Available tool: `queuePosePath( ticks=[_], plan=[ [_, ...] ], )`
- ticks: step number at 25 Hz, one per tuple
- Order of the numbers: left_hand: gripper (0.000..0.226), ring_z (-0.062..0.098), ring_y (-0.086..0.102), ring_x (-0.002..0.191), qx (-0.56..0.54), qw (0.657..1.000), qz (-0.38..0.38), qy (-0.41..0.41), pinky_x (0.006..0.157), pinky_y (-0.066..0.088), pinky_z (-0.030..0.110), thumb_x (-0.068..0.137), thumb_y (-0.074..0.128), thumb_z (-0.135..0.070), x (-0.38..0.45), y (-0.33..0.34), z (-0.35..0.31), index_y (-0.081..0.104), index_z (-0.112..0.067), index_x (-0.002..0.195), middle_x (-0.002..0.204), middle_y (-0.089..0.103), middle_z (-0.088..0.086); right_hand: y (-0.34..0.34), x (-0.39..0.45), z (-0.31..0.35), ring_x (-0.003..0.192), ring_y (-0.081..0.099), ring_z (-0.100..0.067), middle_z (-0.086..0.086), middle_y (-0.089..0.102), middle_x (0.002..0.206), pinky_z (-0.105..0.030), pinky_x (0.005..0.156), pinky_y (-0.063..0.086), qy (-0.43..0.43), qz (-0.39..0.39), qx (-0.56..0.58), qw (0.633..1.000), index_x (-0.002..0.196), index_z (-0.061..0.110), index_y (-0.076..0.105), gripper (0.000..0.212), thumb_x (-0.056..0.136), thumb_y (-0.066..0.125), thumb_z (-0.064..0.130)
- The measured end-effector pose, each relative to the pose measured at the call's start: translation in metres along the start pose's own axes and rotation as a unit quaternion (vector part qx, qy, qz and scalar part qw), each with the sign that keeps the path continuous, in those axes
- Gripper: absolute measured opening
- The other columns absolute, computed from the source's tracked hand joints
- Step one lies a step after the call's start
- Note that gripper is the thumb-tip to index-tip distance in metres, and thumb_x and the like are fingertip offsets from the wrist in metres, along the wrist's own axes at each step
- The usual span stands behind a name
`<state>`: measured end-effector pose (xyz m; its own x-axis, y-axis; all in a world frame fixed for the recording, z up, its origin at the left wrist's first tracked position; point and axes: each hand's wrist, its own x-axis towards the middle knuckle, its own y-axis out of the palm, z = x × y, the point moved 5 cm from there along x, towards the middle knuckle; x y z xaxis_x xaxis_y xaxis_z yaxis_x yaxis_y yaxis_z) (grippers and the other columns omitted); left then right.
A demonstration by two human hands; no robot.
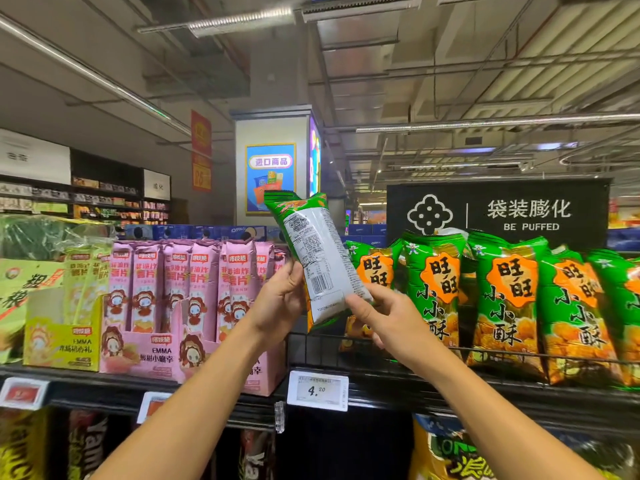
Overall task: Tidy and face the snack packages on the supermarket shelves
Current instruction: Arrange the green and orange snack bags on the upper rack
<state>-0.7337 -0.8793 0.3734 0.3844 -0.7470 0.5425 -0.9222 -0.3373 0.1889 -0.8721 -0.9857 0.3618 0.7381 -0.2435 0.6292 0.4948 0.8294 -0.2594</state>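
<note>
Snack bag [313, 258], green, is held up above the shelf [398, 393] with its white barcode back showing. Left hand [280, 299] pinches its left edge, right hand [384, 320] its bottom corner. Behind it, green bags [509, 306] read 旺旺小小酥; the sign [530, 216] says "BE PUFFED", the tag [317, 389] 4.20.

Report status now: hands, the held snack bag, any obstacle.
Left hand and right hand both gripping green foil snack bag, back label facing camera. Bag raised before black wire shelf. No obstacle seen.
</note>
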Motion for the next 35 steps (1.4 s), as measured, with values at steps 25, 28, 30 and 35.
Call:
queuePosePath(
  ticks=[25, 28, 30, 35],
  plan=[
    [0.044, 0.015, 0.063, 0.104, 0.263, 0.946, -0.182, 0.051, 0.086, 0.056, 0.038, 0.085, 0.064, -0.06, -0.001, 0.021, -0.028, 0.055, -0.026, 0.112, 0.117, 0.061, 0.002, 0.002, 0.002, 0.024, 0.096, 0.071, -0.005, 0.024, 0.072, 0.104, -0.033, 0.093, 0.057, 0.006, -0.025, -0.092, 0.995, 0.123, 0.036, 0.062, 0.043, 0.084, 0.079, 0.03],
    [0.011, 0.0, 0.062, 0.081, 0.24, 0.954, -0.167, 0.061, 0.068, 0.051, 0.026, 0.098, 0.057, -0.036, -0.001, 0.016, -0.035, 0.06, -0.028, 0.105, 0.094, 0.064, -0.01, -0.003, -0.001, 0.018, 0.092, 0.071, 0.001, 0.028, 0.068, 0.105, -0.011, 0.076, 0.055, 0.012, -0.04, -0.065, 0.997, 0.124, 0.04, 0.057, 0.05, 0.083, 0.08, 0.025],
    [0.017, -0.005, 0.066, 0.077, 0.238, 0.96, -0.135, 0.06, 0.064, 0.053, 0.023, 0.092, 0.064, -0.035, -0.003, 0.013, -0.04, 0.06, -0.028, 0.107, 0.099, 0.065, -0.009, -0.009, -0.003, 0.016, 0.095, 0.068, 0.007, 0.027, 0.066, 0.109, -0.005, 0.07, 0.05, 0.031, -0.028, -0.042, 0.998, 0.13, 0.036, 0.057, 0.052, 0.084, 0.079, 0.023],
    [0.031, 0.005, 0.071, 0.097, 0.18, 0.983, -0.031, 0.018, 0.068, 0.057, 0.023, 0.078, 0.071, -0.037, -0.006, 0.011, -0.04, 0.069, -0.028, 0.108, 0.106, 0.075, -0.009, -0.01, -0.004, 0.011, 0.101, 0.069, 0.002, 0.018, 0.071, 0.118, -0.013, 0.073, 0.055, 0.07, 0.035, -0.008, 0.997, 0.114, 0.043, 0.063, 0.04, 0.086, 0.076, 0.017]
  ],
)
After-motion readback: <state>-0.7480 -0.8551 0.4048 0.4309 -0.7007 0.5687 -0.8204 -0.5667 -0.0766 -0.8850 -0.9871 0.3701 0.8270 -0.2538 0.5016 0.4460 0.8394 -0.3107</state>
